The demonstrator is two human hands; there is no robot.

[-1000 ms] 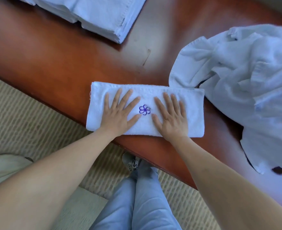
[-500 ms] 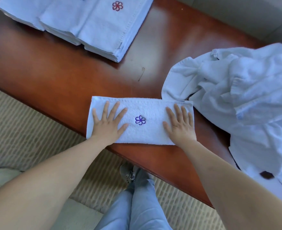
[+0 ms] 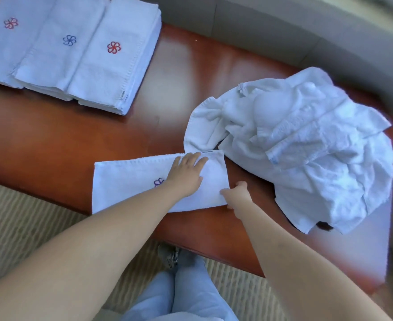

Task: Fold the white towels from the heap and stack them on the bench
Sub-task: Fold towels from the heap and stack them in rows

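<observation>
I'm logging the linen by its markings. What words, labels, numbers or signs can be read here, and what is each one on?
No readable words or numbers.
Small sewn tag on the edge of the rightmost folded stack: too small to read.
Tag on the heap: blurred.
Signs only: embroidered pinwheel flowers, red, blue and red on the stacks, purple on the towel under the left hand.

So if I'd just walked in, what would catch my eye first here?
Probably the crumpled heap of white towels sprawled over the right side of the red-brown bench. Next, the half-folded towel at the near edge, with the left hand flat on it and the right hand at its right end. At far left lie folded towels with red and blue flower emblems.
</observation>
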